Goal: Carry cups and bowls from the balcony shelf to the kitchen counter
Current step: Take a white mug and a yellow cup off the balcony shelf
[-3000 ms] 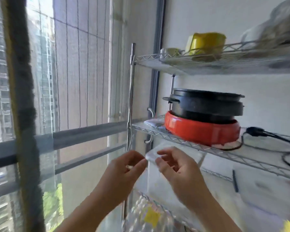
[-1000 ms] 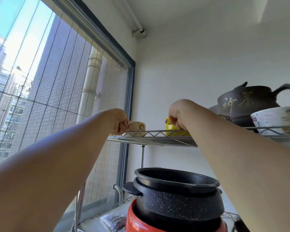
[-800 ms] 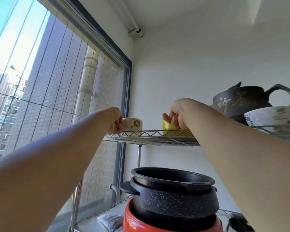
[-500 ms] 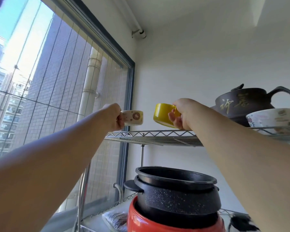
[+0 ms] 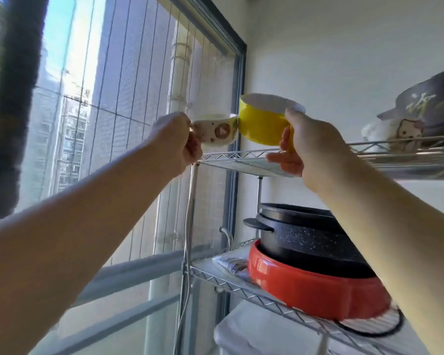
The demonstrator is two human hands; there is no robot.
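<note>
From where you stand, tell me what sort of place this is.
Probably an enclosed high-rise balcony used for kitchen storage: a tall window with a wire safety grille faces apartment towers, and a wire shelf rack holds a black pot on a red cooker base.

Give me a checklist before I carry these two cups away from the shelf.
1. Left hand grips the white cup: ok.
2. Right hand holds the yellow cup by its handle: ok.
3. Both cups clear of the top shelf: ok.
4. Cups apart from each other: not ok, their sides appear to touch.
5. Cups empty: cannot tell, insides hidden.
</note>
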